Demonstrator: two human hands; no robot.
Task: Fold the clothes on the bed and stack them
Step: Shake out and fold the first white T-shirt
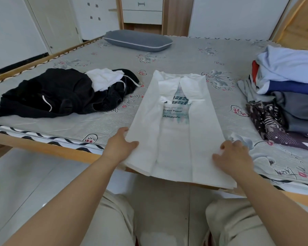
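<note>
I see the white T-shirt [174,128] lying lengthwise on the bed [185,55], both sides folded inward, its hem hanging past the near edge. My left hand [121,146] pinches the shirt's left edge, thumb on top. My right hand [233,157] rests on the right edge, fingers curled; whether it really grips the cloth I cannot tell. Unfolded dark clothes [60,93] lie left, the folded stack [288,89] right.

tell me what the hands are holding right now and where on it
Both hold the white t-shirt near its bottom hem: the left hand grips the left folded edge, the right hand the right folded edge.
</note>
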